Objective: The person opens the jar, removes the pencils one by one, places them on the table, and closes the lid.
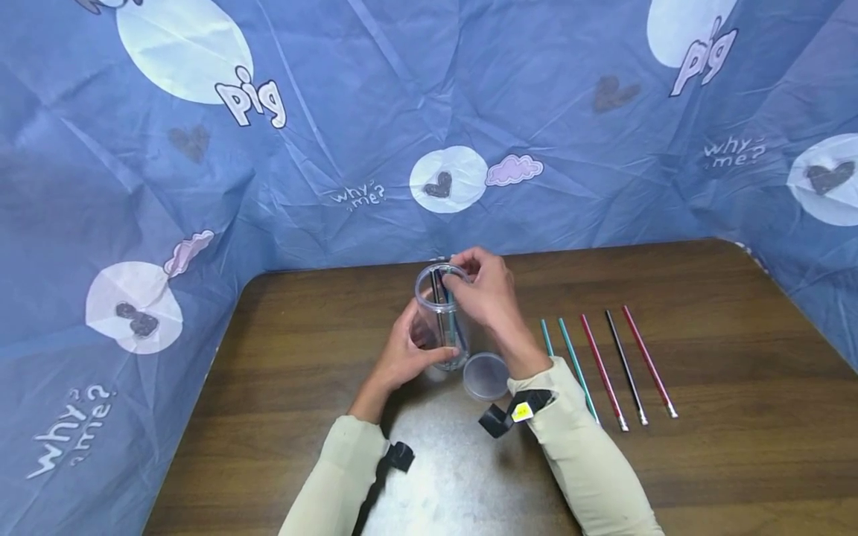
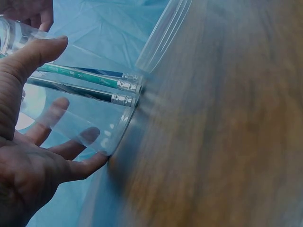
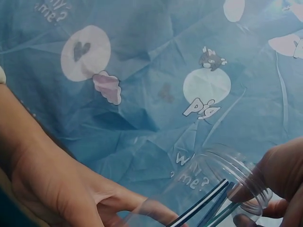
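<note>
In the head view a clear plastic jar point(image 1: 429, 327) stands on the table, its mouth uncovered. My left hand point(image 1: 409, 350) grips its lower side, thumb across the front. Inside lean a black pencil point(image 2: 80, 90), a green pencil point(image 2: 85, 75) and a blue pencil point(image 2: 106, 72), their metal-banded ends at the jar's bottom. My right hand point(image 1: 485, 290) is at the jar's mouth, thumb inside the rim. It appears to pinch the green pencil's upper end, partly hidden by the thumb in the right wrist view. A round clear lid point(image 1: 486, 377) lies beside the jar.
Right of the right forearm several pencils lie in a row: two teal pencils point(image 1: 575, 357), partly covered by the sleeve, two red pencils point(image 1: 650, 361) and a black pencil point(image 1: 626, 366). A blue printed cloth point(image 1: 375, 112) hangs behind the wooden table point(image 1: 281, 357).
</note>
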`<state>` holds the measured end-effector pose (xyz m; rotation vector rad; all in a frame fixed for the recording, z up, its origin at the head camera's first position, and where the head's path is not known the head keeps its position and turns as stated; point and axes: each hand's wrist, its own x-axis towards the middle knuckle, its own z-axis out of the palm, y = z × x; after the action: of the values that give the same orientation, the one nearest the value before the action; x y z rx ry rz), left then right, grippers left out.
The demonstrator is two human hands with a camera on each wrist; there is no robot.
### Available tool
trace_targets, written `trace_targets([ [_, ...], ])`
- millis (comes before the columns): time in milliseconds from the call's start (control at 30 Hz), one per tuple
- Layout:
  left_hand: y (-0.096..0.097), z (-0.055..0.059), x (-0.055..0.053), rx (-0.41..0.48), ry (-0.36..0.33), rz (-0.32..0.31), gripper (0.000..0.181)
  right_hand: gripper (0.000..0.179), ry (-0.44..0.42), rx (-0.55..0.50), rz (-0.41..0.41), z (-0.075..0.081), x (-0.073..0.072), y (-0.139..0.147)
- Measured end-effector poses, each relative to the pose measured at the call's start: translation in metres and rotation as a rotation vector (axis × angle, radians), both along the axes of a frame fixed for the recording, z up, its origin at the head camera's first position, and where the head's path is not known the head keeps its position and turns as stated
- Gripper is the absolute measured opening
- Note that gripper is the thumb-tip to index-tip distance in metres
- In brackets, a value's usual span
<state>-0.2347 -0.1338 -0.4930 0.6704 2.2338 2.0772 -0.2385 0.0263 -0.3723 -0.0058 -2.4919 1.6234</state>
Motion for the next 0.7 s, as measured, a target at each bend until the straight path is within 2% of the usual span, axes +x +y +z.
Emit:
trace_targets([
  [700, 0.0007, 0.0039, 0.0009, -0.004, -0.004, 0.0, 0.096, 0.016, 0.023, 0.007, 0.011, -0.0018, 0.0004, 0.0021],
])
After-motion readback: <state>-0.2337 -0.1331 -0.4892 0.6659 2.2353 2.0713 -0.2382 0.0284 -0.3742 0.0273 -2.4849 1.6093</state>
